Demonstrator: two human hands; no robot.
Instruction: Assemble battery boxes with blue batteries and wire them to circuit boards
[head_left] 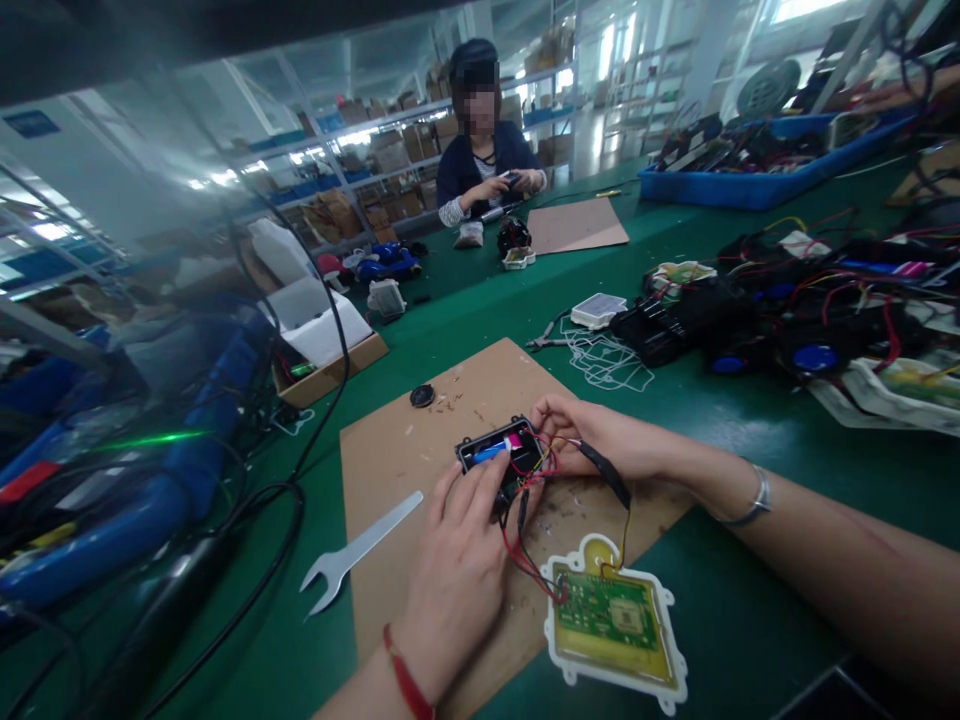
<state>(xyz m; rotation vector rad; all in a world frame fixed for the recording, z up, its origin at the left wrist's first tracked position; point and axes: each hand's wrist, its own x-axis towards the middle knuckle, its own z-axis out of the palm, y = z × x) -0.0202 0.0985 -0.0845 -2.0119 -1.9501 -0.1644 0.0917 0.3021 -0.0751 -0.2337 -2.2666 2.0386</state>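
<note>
Over the cardboard sheet, my left hand (463,535) is closed around an open black plastic housing (529,455), its fingertips at the near side. Inside lies a blue and pink cylindrical cell (489,452). My right hand (581,432) is closed at the housing's right edge, among thin red, black and yellow wires (551,462); its fingertips are partly hidden. These wires run to a green circuit board (600,608) set in yellowish resin in a white frame (556,660), lying in front of my right forearm. A black sleeve (606,475) covers part of the wiring.
A flat open-ended wrench (360,550) and a round black cap (422,396) lie on the cardboard (382,450). Wired black units (675,315) crowd the right, before a blue tray (709,188). A small box (367,355) and cables stand left. A co-worker (484,150) sits opposite.
</note>
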